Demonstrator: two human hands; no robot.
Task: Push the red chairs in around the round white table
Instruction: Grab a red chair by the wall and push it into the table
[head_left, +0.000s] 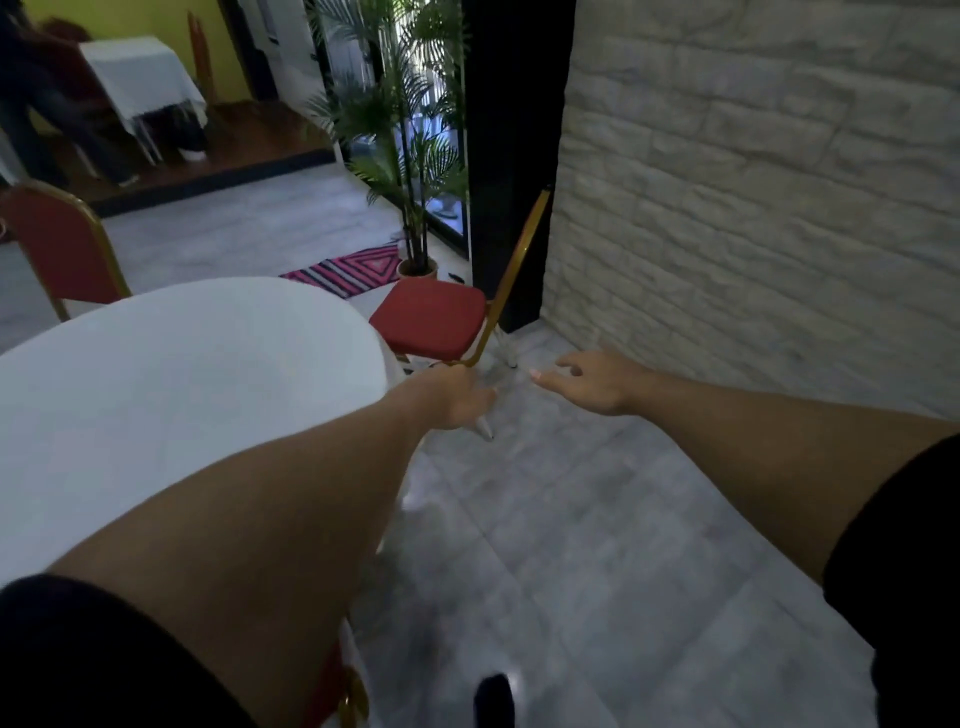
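The round white table (171, 384) fills the left side. A red chair (431, 319) with a gold frame stands at the table's right edge, its seat toward the table and its back seen edge-on. My left hand (457, 397) reaches out just below the seat's near corner and overlaps a chair leg; its fingers look loose and I see no clear grip. My right hand (587, 382) hovers open to the right of the chair, fingers spread, touching nothing. A second red chair (60, 244) stands at the table's far left. Part of a third chair (332, 686) shows under my left arm.
A stone wall (753, 182) runs close along the right, with a black pillar (511, 156) behind the chair. A potted palm (410, 171) and a striped rug (353, 270) lie beyond. Grey tiled floor (571, 545) lies between table and wall. A person stands far left by a covered table (140, 78).
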